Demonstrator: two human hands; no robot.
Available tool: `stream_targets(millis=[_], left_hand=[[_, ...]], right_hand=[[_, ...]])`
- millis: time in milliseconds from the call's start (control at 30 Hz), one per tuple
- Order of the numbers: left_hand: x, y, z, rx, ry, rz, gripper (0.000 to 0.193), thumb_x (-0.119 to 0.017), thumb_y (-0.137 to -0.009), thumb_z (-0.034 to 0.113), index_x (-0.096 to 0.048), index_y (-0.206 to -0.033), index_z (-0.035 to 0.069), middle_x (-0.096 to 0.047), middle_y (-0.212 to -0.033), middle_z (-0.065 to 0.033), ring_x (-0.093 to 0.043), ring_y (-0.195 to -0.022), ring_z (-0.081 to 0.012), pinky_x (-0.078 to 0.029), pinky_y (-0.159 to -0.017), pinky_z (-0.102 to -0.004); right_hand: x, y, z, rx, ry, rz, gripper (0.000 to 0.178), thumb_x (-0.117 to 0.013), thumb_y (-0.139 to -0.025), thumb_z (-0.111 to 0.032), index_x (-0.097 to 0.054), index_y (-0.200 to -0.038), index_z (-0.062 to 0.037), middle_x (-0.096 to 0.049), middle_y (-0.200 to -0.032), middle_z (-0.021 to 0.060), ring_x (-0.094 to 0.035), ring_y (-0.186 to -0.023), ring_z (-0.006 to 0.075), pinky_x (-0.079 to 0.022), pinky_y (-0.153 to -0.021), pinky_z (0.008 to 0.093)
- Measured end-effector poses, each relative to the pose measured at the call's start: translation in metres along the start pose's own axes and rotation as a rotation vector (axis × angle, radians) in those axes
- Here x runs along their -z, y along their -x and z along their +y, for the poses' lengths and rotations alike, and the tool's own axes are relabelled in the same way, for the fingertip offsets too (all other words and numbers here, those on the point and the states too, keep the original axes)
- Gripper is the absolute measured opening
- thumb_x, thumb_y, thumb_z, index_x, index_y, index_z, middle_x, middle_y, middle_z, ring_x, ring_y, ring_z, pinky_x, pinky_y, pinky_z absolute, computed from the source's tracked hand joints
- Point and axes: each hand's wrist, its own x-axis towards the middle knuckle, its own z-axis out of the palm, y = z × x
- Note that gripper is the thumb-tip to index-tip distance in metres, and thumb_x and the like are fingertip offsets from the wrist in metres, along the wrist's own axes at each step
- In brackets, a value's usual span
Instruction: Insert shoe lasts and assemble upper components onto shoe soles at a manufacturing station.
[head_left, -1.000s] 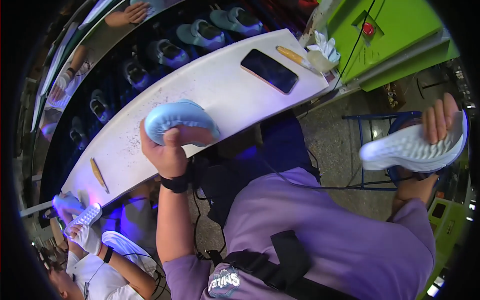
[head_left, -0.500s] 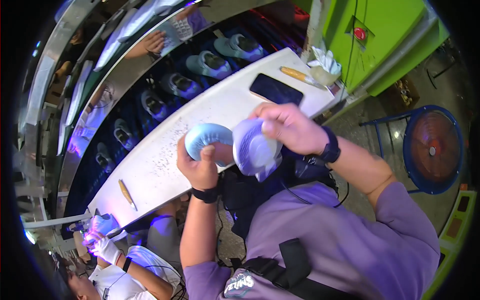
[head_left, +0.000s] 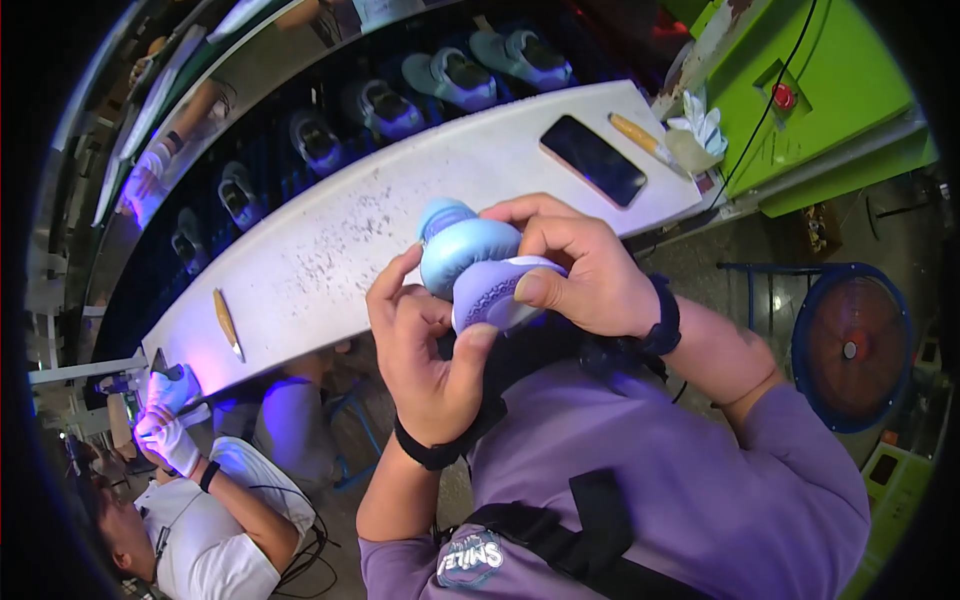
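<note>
Above the near edge of the bench, my two hands bring together a light blue shoe upper (head_left: 466,247) and a purple rubber sole (head_left: 486,292). The upper has a rounded, gathered edge; the sole lies against its near side, textured face partly showing. My left hand (head_left: 432,365) cups them from the left, thumb on the sole's lower edge and fingers curled by the upper. Gripping the other end, my right hand (head_left: 600,275) presses its thumb on the sole while its fingers reach over to the upper. My fingers hide parts of both pieces.
The white bench (head_left: 330,260) carries a phone (head_left: 593,160), two wooden-handled tools (head_left: 228,322) and a crumpled white glove (head_left: 700,130). Shoes (head_left: 450,78) line the conveyor behind it. A green machine (head_left: 830,90) and blue fan (head_left: 853,345) stand right; a co-worker (head_left: 225,510) works at lower left.
Upper and sole, held apart before, now touch. My right hand has come down beside the upper, and my left hand has shifted its grip onto the sole. The whole view has turned slightly.
</note>
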Motion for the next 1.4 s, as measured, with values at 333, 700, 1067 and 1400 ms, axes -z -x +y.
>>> stream_targets(millis=[333,700,1067,1400], left_hand=[[0.017,0.031,0.001,-0.100,-0.009,-0.107,0.041,-0.089,-0.077,0.023,-0.056,-0.087,0.001,-0.057,-0.124,-0.0207,-0.055,-0.076,-0.0127,-0.048,-0.069,-0.0251],[0.011,0.033,0.001,-0.142,-0.076,-0.118,0.038,-0.090,-0.074,0.015,-0.055,-0.082,0.003,-0.060,-0.121,-0.0212,-0.065,-0.089,-0.0183,-0.054,-0.070,-0.0274],[-0.027,-0.010,0.010,-0.121,-0.320,-0.122,0.042,-0.089,-0.067,0.017,-0.054,-0.085,0.006,-0.053,-0.096,-0.0158,-0.056,-0.077,-0.0261,-0.047,-0.063,-0.0325],[-0.037,-0.043,-0.040,-0.179,-0.054,-0.282,0.049,-0.087,-0.069,0.033,-0.048,-0.081,0.007,-0.049,-0.072,-0.0106,-0.054,-0.062,-0.0320,-0.044,-0.055,-0.0422]], right_hand=[[-0.010,0.033,-0.013,0.052,0.141,-0.050,0.039,-0.086,-0.077,-0.026,-0.056,-0.090,-0.0045,-0.061,-0.118,0.0169,-0.065,-0.095,0.0247,-0.051,-0.074,0.0317],[-0.003,0.035,-0.007,0.058,0.128,-0.087,0.040,-0.087,-0.077,-0.022,-0.056,-0.095,-0.0031,-0.062,-0.119,0.0207,-0.065,-0.117,0.0340,-0.055,-0.081,0.0358],[0.022,-0.008,0.005,-0.039,-0.063,-0.146,0.047,-0.048,-0.102,-0.037,-0.066,-0.113,0.0053,-0.066,-0.116,0.0196,-0.061,-0.117,0.0321,-0.046,-0.102,0.0411],[0.047,-0.025,0.004,-0.207,-0.179,-0.143,0.048,-0.052,-0.096,-0.040,-0.066,-0.102,0.0054,-0.068,-0.115,0.0222,-0.061,-0.117,0.0326,-0.043,-0.107,0.0453]])
